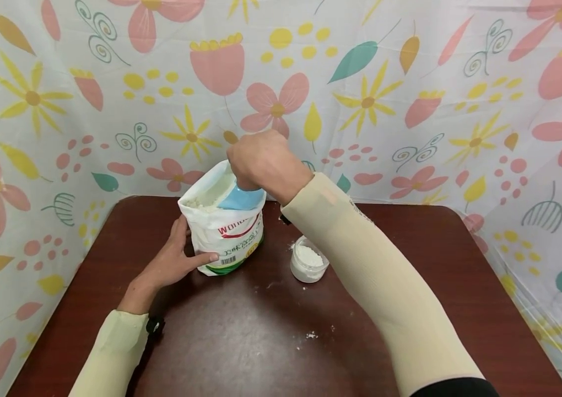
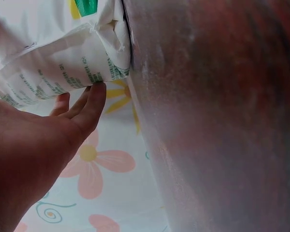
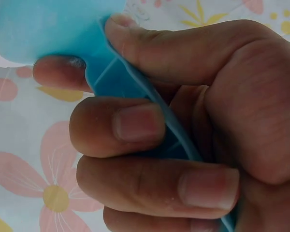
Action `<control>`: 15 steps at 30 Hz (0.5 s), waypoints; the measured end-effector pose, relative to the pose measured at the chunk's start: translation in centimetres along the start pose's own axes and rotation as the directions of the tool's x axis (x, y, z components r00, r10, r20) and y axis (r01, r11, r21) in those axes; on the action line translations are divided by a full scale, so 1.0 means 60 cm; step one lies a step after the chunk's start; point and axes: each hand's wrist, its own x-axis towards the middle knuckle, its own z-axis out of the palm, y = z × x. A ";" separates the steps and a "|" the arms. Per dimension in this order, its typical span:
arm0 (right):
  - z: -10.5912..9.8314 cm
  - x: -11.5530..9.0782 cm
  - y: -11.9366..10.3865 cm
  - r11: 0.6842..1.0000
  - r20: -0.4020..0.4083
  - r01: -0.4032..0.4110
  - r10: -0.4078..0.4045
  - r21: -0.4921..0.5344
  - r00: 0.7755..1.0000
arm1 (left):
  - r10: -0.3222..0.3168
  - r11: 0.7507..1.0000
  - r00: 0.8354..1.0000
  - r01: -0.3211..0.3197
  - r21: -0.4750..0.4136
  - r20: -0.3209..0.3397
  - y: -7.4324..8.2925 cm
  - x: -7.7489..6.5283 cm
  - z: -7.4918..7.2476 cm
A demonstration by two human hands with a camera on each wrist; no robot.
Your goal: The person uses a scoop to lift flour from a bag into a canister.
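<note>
A white flour bag with red and green print stands with its mouth wide, white flour showing inside. My left hand holds its lower left side, the thumb across the front and the fingers along the side; the left wrist view shows those fingers against the bag. My right hand, above the bag's mouth, grips a light blue scoop. Its handle is wrapped by curled fingers in the right wrist view, with the thumb along the edge. The scoop's front end is partly hidden inside the bag.
A small clear round jar with white powder stands right of the bag, below my right forearm. Spilled powder dots the dark brown table. A flower-patterned cloth hangs behind and around the table.
</note>
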 end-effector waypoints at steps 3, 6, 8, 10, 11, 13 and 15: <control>0.001 0.001 0.000 1.000 -0.004 -0.009 0.009 0.003 1.000 | 0.003 1.000 1.000 -0.003 -0.001 0.000 0.002 0.002 0.001; 0.004 0.002 -0.002 1.000 -0.007 -0.014 0.014 0.013 1.000 | -0.002 1.000 1.000 0.002 -0.005 0.002 0.003 0.001 0.002; 0.006 0.003 -0.005 1.000 -0.013 -0.019 0.020 0.018 1.000 | -0.005 1.000 1.000 0.005 -0.007 0.002 0.004 0.000 0.002; 0.009 0.004 -0.007 1.000 -0.016 -0.024 0.025 0.019 1.000 | -0.008 1.000 1.000 0.008 -0.009 0.000 0.005 -0.001 0.002; 0.009 0.004 -0.007 0.999 -0.019 -0.027 0.027 0.018 0.999 | -0.008 1.000 1.000 0.008 -0.010 0.000 0.006 -0.002 0.002; 0.012 0.005 -0.009 1.000 -0.033 -0.028 0.029 0.013 0.999 | -0.004 1.000 1.000 0.004 -0.010 -0.002 0.006 -0.002 0.002; 0.014 0.005 -0.010 1.000 -0.050 -0.028 0.028 0.008 0.998 | -0.001 1.000 1.000 0.001 -0.007 -0.004 0.007 -0.002 0.001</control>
